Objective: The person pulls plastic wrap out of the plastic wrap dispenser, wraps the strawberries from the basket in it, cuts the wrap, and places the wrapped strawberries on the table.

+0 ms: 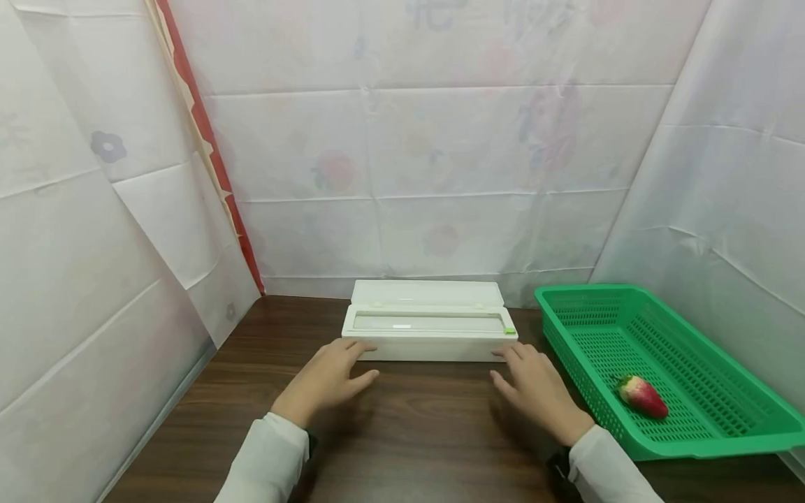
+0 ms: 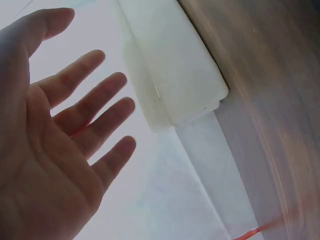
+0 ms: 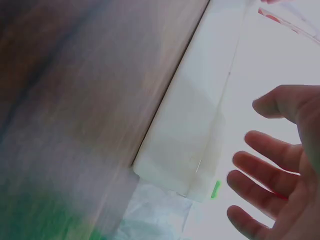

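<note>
A long white box (image 1: 434,349) lies across the table near the back wall, its lid (image 1: 428,292) tipped back. Along its top runs a framed opening, with a small green piece (image 1: 509,331) at the right end. My left hand (image 1: 325,381) is by the box's left front corner, fingers spread and holding nothing. By the right front corner is my right hand (image 1: 537,391), fingers loosely extended and also bare. Both wrist views show the left fingers (image 2: 112,115) and right fingers (image 3: 265,172) beside the box; whether any fingertip touches it, I cannot tell.
To the right stands a green perforated basket (image 1: 566,353). Inside it lies a red fruit-like piece with a pale end (image 1: 643,397). White printed sheets (image 1: 409,140) enclose the brown wooden table (image 1: 415,433) at the back and both sides.
</note>
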{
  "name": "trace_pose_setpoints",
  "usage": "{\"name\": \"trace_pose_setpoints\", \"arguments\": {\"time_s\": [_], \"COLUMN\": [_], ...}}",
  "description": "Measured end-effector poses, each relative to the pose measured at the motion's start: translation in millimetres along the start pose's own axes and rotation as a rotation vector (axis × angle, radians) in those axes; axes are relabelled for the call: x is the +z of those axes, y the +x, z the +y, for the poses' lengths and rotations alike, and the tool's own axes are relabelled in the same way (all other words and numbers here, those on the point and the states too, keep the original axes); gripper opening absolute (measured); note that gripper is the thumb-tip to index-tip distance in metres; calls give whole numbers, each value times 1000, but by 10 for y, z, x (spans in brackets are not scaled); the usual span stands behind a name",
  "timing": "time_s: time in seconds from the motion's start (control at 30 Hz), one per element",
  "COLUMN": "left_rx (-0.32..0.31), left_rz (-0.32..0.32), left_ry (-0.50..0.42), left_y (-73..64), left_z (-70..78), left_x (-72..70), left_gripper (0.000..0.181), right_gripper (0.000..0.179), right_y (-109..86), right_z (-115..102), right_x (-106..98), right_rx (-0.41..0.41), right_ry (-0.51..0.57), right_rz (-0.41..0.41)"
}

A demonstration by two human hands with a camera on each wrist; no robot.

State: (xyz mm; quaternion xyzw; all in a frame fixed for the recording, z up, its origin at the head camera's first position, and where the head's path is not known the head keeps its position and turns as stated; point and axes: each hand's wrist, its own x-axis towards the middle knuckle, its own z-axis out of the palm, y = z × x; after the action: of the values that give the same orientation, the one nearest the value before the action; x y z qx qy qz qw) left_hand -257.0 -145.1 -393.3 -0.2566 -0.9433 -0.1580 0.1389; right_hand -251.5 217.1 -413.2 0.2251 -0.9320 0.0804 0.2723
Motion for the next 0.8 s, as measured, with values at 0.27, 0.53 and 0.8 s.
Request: {"name": "trace_pose_setpoints", "arguments": {"time_s": [0.27, 0.53, 0.8], "left_rx": [13, 14, -1], "left_rz": [81, 84, 65], "left_ry": [-28, -41, -38], "left_y": [124, 296, 388], "left_z": [-115, -221, -295], "left_x": [-15, -19, 9], "left_gripper": [41, 44, 41], "right_gripper": [28, 34, 34], "right_y": [149, 290, 405], "right_z": [113, 198, 245], "right_x": [67, 169, 210], "right_rx": [-19, 13, 31], "right_ry": [22, 51, 37], "right_rz": [132, 177, 177]}}
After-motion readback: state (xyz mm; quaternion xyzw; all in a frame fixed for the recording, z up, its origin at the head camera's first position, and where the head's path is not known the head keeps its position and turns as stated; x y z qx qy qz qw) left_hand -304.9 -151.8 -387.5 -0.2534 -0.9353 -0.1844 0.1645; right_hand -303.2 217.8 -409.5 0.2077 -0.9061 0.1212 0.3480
